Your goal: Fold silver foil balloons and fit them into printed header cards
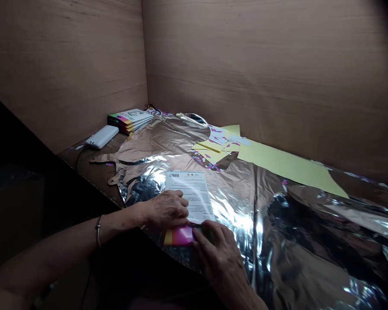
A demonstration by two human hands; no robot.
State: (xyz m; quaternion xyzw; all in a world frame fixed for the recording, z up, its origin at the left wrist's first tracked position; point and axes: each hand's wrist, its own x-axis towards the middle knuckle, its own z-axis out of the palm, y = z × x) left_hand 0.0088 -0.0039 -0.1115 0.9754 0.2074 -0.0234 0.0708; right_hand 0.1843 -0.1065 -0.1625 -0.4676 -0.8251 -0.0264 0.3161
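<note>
Head view: the packet (197,198) lies printed side up on the foil (239,206), its coloured flap (179,237) toward me. My left hand (168,209) rests on it, fingers curled; my right hand (221,252) touches the flap with its thumb. I cannot tell whether either hand grips.

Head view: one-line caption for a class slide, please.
Left hand on a white printed packet, right hand at the colourful strip beside it, over crinkled silver foil.
</note>
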